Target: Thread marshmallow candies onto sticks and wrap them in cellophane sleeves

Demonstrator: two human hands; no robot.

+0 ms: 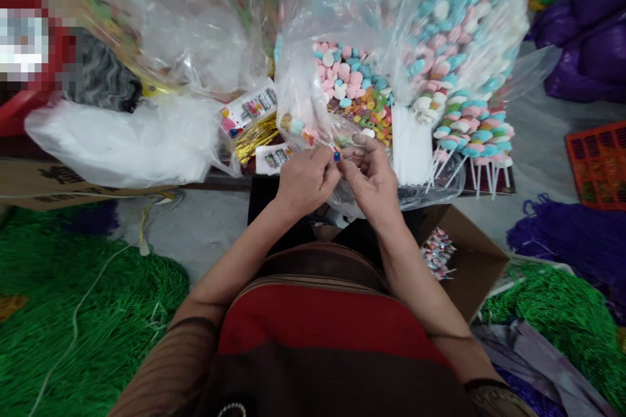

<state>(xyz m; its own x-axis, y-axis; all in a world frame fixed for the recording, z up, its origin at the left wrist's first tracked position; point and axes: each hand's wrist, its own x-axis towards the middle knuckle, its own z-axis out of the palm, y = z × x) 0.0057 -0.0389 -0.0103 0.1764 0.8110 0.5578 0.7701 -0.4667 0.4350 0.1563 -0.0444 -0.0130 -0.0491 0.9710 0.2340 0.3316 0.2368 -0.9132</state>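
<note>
My left hand (306, 179) and my right hand (372, 176) meet in front of me, fingers pinched together on a small candy stick in a clear wrapper (320, 141) with a blue and red bit at the fingertips. Just beyond them lies an open clear bag of pastel pink, blue and white candies (349, 75) with small coloured ring candies (372, 111) beneath. White sticks (411, 143) stand right of my hands.
A big bag of candy lollipops on sticks (464, 78) fills the upper right. Gold twist ties (257, 133) and printed labels (252, 107) lie left. A cardboard box with wrapped pieces (440, 254) sits lower right. Green strands (88, 313), purple strands (577, 234), an orange crate (599, 163).
</note>
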